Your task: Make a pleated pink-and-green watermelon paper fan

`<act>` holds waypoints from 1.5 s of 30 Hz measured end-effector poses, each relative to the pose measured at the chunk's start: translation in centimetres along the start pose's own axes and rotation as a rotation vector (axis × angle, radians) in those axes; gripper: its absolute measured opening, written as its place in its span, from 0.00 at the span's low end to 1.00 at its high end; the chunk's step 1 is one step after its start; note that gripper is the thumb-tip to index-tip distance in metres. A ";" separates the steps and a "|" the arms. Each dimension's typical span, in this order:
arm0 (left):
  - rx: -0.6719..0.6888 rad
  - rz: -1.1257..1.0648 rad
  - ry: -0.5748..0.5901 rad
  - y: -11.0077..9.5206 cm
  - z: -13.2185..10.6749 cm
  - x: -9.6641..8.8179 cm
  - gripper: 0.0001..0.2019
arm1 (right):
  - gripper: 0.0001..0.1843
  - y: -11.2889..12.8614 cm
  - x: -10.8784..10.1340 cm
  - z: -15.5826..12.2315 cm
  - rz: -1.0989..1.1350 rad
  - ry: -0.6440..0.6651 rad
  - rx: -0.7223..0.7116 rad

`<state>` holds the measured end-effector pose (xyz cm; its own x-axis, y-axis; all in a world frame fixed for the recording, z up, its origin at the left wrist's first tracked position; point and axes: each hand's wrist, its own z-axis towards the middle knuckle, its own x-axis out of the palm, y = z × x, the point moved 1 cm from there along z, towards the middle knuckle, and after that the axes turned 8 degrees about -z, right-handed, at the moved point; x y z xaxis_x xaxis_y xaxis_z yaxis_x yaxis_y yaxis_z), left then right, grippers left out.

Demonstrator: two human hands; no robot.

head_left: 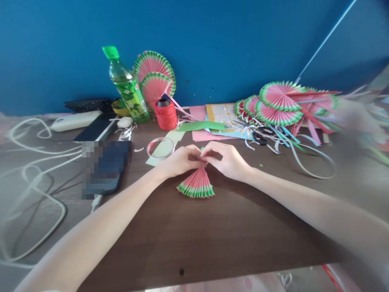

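Note:
A pleated paper fan (197, 183), pink with a green and white edge, spreads out below my hands near the middle of the table. My left hand (185, 159) is closed around its narrow middle, thumb and fingers pinched together. From the other side my right hand (223, 157) pinches at the same spot, its fingertips meeting those of the left. A bit of green shows just above the fingertips. The pinched part of the fan is hidden by the fingers.
Behind my hands stand a red thread spool (165, 114), a tape roll (160, 148) and a green bottle (129, 91). Finished-looking fans (279, 103), scissors (260, 137) and paper strips lie at right. A phone (106, 168) and white cables (57, 198) lie at left.

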<state>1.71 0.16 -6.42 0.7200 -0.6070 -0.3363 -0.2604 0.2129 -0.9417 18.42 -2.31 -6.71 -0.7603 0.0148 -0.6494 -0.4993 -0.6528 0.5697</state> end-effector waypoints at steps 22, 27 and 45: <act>0.001 0.139 -0.066 -0.6 -0.1 0.0 0.06 | 0.10 -1.8 -1.9 0.9 0.187 0.156 0.280; 0.001 0.126 -0.066 -0.7 -0.1 0.1 0.07 | 0.13 -1.7 -2.2 0.9 0.148 0.403 0.313; -0.029 0.062 -0.058 -0.7 -0.1 0.2 0.09 | 0.07 -1.0 -2.2 0.8 0.178 0.547 0.323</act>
<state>2.04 -0.18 -5.80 0.7377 -0.5482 -0.3942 -0.3232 0.2259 -0.9190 20.25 -1.06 -5.44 -0.5645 -0.5146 -0.6453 -0.5501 -0.3483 0.7590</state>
